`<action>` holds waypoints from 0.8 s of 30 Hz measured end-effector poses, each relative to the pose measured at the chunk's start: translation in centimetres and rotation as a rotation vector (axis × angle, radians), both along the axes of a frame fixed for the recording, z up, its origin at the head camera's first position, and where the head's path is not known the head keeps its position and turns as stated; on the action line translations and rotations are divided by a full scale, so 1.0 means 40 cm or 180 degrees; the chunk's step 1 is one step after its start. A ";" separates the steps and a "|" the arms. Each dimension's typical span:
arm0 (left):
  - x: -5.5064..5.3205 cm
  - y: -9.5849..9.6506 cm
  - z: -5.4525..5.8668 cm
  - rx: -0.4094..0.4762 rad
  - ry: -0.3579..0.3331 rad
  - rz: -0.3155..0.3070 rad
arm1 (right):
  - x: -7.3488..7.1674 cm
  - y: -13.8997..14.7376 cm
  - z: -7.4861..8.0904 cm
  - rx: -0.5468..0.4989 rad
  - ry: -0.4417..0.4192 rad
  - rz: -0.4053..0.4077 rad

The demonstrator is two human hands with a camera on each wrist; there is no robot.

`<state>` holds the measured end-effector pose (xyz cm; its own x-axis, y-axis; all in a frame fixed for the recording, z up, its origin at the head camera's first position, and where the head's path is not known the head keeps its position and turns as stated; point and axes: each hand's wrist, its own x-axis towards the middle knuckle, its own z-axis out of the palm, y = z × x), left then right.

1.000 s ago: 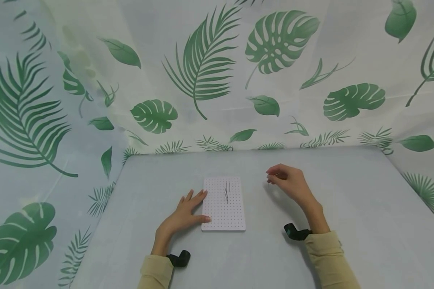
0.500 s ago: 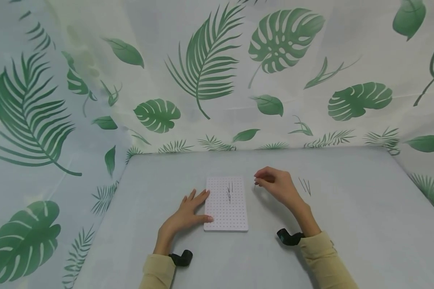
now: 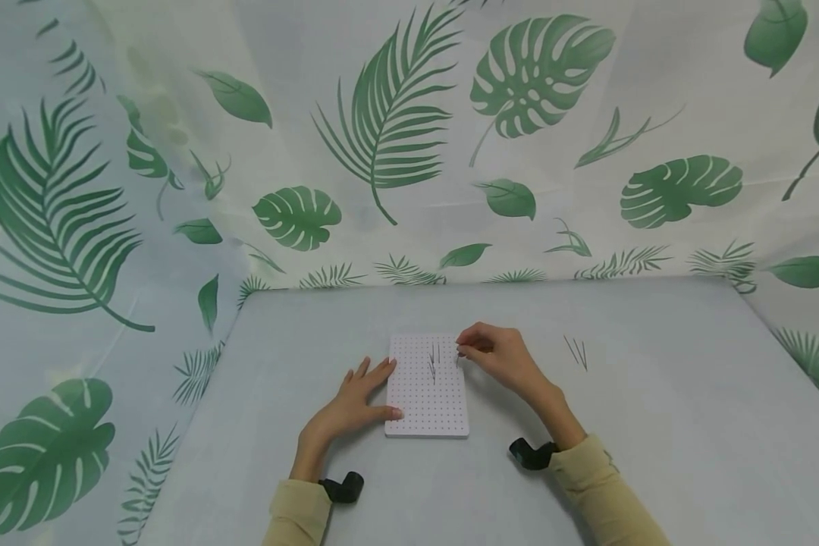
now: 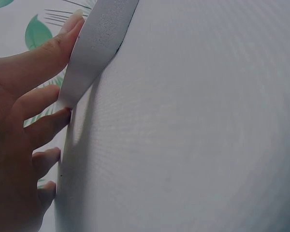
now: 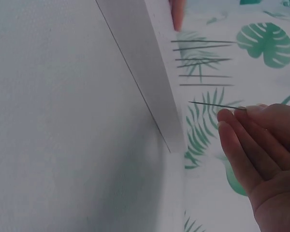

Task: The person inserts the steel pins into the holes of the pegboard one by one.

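A white board (image 3: 423, 417) with rows of small holes lies on the table, several thin dark needles (image 3: 433, 371) standing upright in its upper part. My left hand (image 3: 350, 402) rests at the board's left side with fingers spread, the thumb on its lower left and the index fingertip on its upper left edge. At the upper right edge, my right hand (image 3: 501, 355) pinches a single needle (image 5: 215, 105) between thumb and fingertips. In the right wrist view, that needle's free tip points at the board's holed face, apart from it, beside the row of standing needles (image 5: 205, 76).
Several loose needles (image 3: 580, 355) lie on the pale table (image 3: 655, 425) right of the right hand. A curtain (image 3: 409, 250) printed with green leaves hangs behind the table and along its sides. Each wrist wears a small black camera (image 3: 532, 453).
My right hand has moved left with the needle, from over the table to the board's upper right edge, uncovering the loose needles. The left hand keeps its place on the board.
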<state>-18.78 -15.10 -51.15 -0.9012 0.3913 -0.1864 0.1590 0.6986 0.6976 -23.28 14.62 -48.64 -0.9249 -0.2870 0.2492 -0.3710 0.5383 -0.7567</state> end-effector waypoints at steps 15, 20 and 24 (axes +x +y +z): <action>-0.002 -0.006 -0.005 -0.0008 0.0011 -0.0078 | -0.002 -0.049 -0.007 -0.0030 0.0071 0.0230; -0.007 -0.008 -0.012 -0.0046 0.0001 -0.0058 | -0.002 -0.056 -0.008 -0.0042 0.0082 0.0268; -0.007 -0.009 -0.010 -0.0031 -0.0007 -0.0059 | -0.005 -0.058 -0.008 -0.0021 0.0109 0.0282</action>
<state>-19.04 -15.47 -51.57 -0.8934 0.4061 -0.1922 0.1706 0.7024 0.6910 -23.47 12.29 -48.96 -0.8869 -0.3656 0.2825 -0.4426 0.4972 -0.7462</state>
